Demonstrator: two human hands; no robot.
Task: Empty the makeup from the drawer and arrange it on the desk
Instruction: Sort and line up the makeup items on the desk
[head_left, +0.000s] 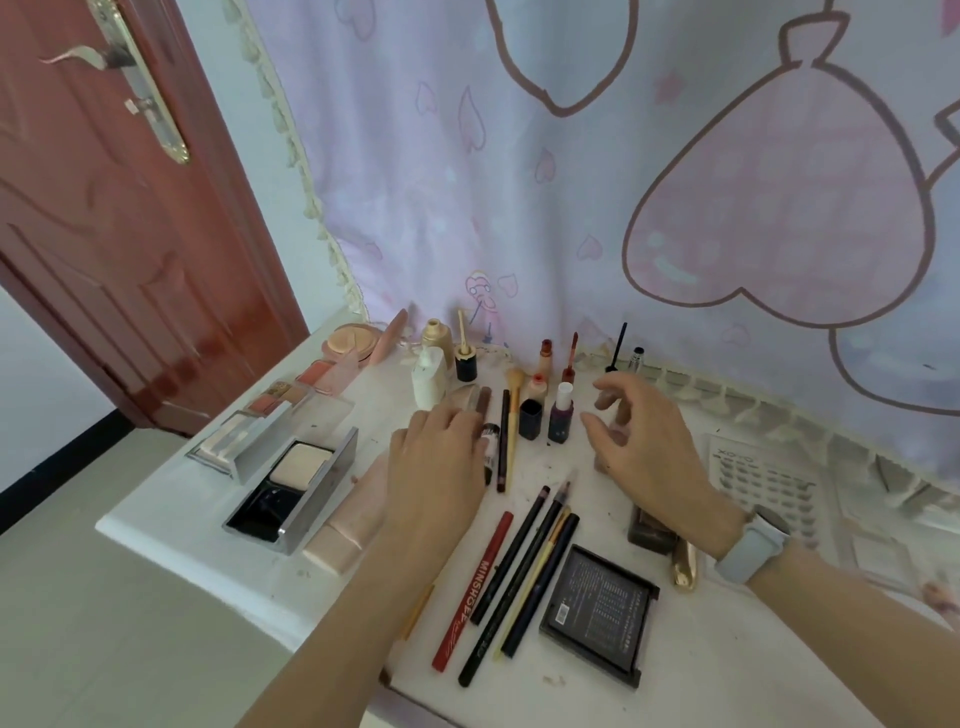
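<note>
Makeup is spread over the white desk (218, 525). My left hand (441, 462) lies palm down with straight fingers, its tips touching a small dark-capped tube (490, 441) beside a tan brush (513, 415). My right hand (649, 447) hovers with fingers loosely curved and spread around a small pale tube (616, 418) that is blurred; thumb and fingers look apart from it. Several pencils (511, 566) and a red liner (475, 582) lie in front. A black palette (597, 618), an open powder compact (291, 483) and a beige tube (345, 525) lie nearby. No drawer is in view.
Small bottles (560, 415) and wands stand in rows at the back by a heart-print curtain (571, 182). Blush palettes (317, 374) sit at the back left, a lash tray (763, 478) at the right. A red door (104, 234) is left of the desk.
</note>
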